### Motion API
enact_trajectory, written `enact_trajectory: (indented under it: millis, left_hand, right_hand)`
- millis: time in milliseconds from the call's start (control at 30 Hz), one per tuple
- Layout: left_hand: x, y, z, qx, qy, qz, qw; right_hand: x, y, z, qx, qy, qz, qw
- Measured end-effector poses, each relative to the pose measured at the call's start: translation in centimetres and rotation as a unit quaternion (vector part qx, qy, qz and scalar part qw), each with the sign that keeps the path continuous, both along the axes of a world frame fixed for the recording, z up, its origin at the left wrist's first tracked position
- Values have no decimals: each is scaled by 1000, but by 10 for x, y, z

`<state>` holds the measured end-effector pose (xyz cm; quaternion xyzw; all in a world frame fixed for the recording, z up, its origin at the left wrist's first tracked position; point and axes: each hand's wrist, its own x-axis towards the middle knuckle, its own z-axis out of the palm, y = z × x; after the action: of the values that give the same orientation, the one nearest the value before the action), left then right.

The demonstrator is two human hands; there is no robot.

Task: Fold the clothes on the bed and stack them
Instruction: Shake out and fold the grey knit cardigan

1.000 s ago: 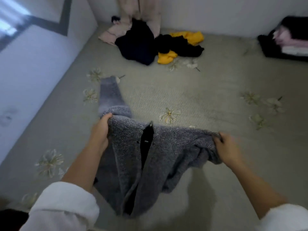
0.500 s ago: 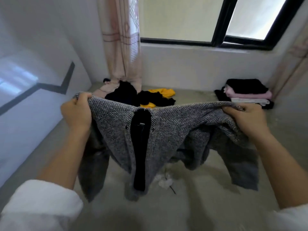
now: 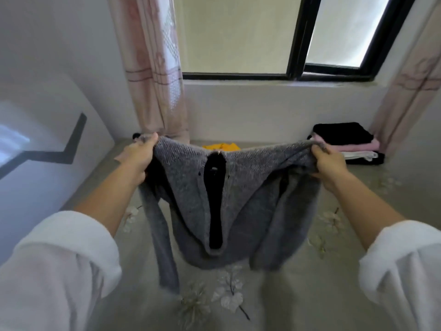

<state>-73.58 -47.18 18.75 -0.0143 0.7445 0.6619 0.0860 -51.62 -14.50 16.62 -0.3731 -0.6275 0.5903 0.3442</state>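
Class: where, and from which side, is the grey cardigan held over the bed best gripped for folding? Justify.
Grip the grey cardigan at the two outer ends of its top edge, from the near side, as the left hand and right hand do: it hangs spread, sleeves dangling.

Floral bed point(image 3: 393, 187) with folded stack point(image 3: 346, 144), yellow garment point(image 3: 220, 147)

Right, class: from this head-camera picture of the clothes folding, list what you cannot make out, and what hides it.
Head view:
- Whatever lies behind the grey cardigan: only a yellow garment peeks over it.
- Folded stack: its left end sits behind the right hand; lower layers too small to count.
- White sleeves: cut off by the bottom edge.
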Motion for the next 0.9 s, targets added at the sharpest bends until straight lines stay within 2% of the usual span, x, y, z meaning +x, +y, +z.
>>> enact_trajectory:
  millis: [133, 233, 333, 400, 500, 567, 633, 767, 833, 900]
  left_hand:
    - [-5, 5, 23, 63, 93, 10, 994]
    - [12, -6, 25, 116, 144, 36, 982]
    - [31, -27, -4, 136, 136, 64, 979]
    - [46, -44, -47, 108, 89, 70, 988]
    - [81, -74, -139, 11, -24, 64, 998]
    - [112, -96, -205, -93, -134, 44, 986]
    - [151, -113, -263, -171, -227, 12, 959]
    - [225, -134, -339, -183, -359, -36, 914]
    - [242, -143, -361, -178, -393, -44, 901]
    - [247, -148, -370, -160, -401, -40, 901]
  right_hand:
    - [-12, 9, 33, 100, 73, -31, 992]
    - [-7, 4, 33, 200, 58, -53, 977]
    - [10, -12, 10, 241, 27, -41, 969]
    - [27, -27, -21, 232, -13, -49, 971]
    - [57, -47, -96, 216, -139, -60, 964]
    - [80, -64, -155, 176, -236, -30, 955]
    - [107, -83, -214, 131, -329, 26, 935]
    - [161, -117, -308, 47, -439, 138, 887]
    - [178, -127, -332, 66, -469, 144, 869]
    - [186, -129, -343, 104, -464, 134, 869]
